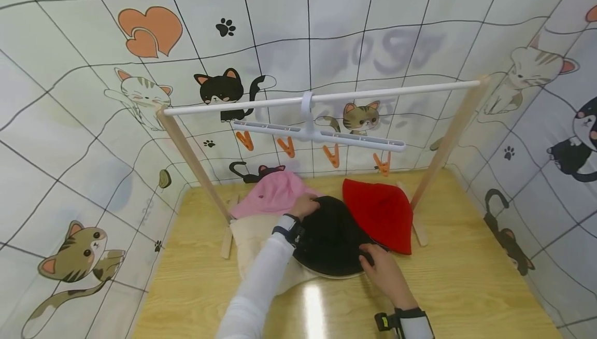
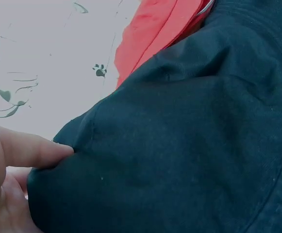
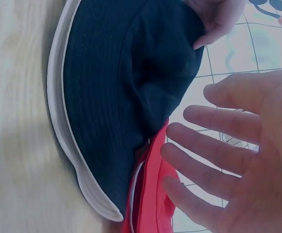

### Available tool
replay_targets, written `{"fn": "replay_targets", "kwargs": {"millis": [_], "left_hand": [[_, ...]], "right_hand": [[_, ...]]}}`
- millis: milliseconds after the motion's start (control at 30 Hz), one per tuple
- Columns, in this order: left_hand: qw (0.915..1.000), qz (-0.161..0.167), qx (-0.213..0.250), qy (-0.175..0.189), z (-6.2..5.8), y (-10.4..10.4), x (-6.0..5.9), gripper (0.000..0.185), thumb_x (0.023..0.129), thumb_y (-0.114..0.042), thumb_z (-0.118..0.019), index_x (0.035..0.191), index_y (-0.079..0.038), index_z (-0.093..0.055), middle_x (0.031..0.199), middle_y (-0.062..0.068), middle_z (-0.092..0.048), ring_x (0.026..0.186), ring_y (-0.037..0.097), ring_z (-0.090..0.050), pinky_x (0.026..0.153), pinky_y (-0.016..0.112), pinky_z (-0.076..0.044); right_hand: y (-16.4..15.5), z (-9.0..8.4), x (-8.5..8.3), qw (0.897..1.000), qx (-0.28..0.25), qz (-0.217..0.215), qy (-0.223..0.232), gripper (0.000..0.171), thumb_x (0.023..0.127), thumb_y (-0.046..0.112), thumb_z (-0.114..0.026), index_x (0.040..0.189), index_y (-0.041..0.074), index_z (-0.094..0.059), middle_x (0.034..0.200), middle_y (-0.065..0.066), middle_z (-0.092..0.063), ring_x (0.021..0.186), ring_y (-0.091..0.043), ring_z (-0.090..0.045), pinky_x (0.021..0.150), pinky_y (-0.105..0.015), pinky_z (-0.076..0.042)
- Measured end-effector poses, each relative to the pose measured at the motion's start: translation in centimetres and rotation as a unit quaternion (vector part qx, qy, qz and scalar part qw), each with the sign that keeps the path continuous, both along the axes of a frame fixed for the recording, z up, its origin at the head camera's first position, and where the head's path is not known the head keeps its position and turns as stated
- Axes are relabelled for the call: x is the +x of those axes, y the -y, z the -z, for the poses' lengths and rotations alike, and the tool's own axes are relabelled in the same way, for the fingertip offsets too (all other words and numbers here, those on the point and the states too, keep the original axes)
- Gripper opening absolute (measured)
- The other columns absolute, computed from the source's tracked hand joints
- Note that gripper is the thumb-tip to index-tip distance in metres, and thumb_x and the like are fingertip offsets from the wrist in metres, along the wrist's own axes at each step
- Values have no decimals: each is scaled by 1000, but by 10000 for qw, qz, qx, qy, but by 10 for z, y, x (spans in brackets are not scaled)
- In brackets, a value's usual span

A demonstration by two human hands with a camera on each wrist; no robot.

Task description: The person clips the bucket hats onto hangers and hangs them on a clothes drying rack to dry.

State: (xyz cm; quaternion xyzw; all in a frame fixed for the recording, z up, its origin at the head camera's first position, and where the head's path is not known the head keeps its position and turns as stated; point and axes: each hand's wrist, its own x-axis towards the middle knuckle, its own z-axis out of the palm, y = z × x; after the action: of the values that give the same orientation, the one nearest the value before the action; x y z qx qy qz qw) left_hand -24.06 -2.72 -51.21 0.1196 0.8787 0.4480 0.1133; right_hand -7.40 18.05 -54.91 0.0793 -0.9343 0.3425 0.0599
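Note:
A black bucket hat (image 1: 328, 235) with a pale underside lies crown up at the middle of the table. My left hand (image 1: 304, 206) pinches the top of its crown, thumb on one side, as the left wrist view shows on the black cloth (image 2: 155, 160). By the hat's right brim is my right hand (image 1: 386, 272). In the right wrist view the right hand's fingers (image 3: 213, 150) are spread and hold nothing. A red bucket hat (image 1: 384, 214) lies against the black one on the right. Left of it are a pink hat (image 1: 275, 194) and a cream hat (image 1: 254, 240), partly covered.
Over the hats stands a wooden-legged rack with a white rod (image 1: 392, 92). A white hanger (image 1: 322, 136) hangs from it, carrying several orange clips (image 1: 332, 156). Cat-patterned walls (image 1: 280, 17) enclose the back and sides of the wooden table (image 1: 466, 287).

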Motion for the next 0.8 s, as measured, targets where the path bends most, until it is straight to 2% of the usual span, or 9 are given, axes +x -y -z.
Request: {"fn": "replay_targets", "kwargs": {"millis": [100, 167, 267, 333, 433, 567, 667, 800], "left_hand": [[9998, 122, 176, 20, 6, 11, -11, 12, 83, 1, -58, 90, 6, -67, 77, 4, -54, 68, 15, -45, 63, 23, -39], [9987, 233, 409, 195, 10, 18, -18, 14, 85, 0, -59, 94, 4, -69, 85, 7, -61, 77, 18, -51, 72, 29, -45], [9969, 342, 614, 346, -1, 27, -17, 19, 87, 0, -59, 103, 6, -68, 97, 14, -65, 87, 23, -56, 84, 34, -47], [9968, 395, 587, 378, -7, 32, -18, 22, 89, -1, -59, 107, 6, -67, 101, 15, -65, 91, 25, -57, 87, 36, -46], [9987, 360, 262, 264, -15, 41, -20, 25, 90, -8, -61, 113, 1, -66, 106, 12, -66, 96, 24, -58, 90, 36, -45], [9993, 278, 204, 147, -23, 53, -21, 25, 91, -10, -62, 114, -1, -66, 108, 10, -65, 98, 24, -57, 92, 39, -44], [9981, 251, 504, 249, -25, 63, -20, 23, 91, -7, -60, 112, 3, -65, 106, 12, -64, 97, 25, -56, 92, 39, -44], [9960, -33, 836, 324, -28, 77, -19, 20, 89, -4, -62, 106, 4, -67, 99, 8, -65, 91, 20, -55, 89, 36, -44]], "right_hand": [[1, -1, -4, 10000, -22, -25, 86, 23, 86, 4, -69, 108, -2, -65, 104, -15, -66, 91, -29, -64, 80, -45, -52], [1, -1, -6, 9999, -8, -55, 125, 23, 86, 4, -69, 108, -2, -65, 104, -15, -66, 90, -27, -64, 78, -44, -52], [4, -2, -8, 9998, -37, -100, 139, 24, 87, 4, -68, 110, -2, -65, 106, -15, -66, 91, -28, -64, 78, -45, -52], [5, -4, -10, 9998, -32, -141, 123, 24, 87, 4, -68, 110, -2, -64, 106, -15, -65, 95, -30, -63, 81, -46, -51], [7, -7, -14, 9998, -22, -195, 90, 24, 88, 5, -68, 110, -3, -64, 107, -15, -65, 98, -31, -63, 83, -47, -50], [9, -10, -17, 9997, 21, -237, 102, 24, 88, 6, -68, 110, -3, -65, 107, -15, -66, 98, -31, -63, 85, -47, -50], [9, -10, -17, 9995, 81, -221, 205, 24, 87, 5, -68, 109, -2, -65, 106, -15, -66, 97, -31, -63, 86, -48, -49], [11, -9, -17, 9993, 56, -246, 282, 23, 87, 6, -68, 109, 0, -65, 105, -14, -66, 97, -31, -62, 85, -49, -49]]}}
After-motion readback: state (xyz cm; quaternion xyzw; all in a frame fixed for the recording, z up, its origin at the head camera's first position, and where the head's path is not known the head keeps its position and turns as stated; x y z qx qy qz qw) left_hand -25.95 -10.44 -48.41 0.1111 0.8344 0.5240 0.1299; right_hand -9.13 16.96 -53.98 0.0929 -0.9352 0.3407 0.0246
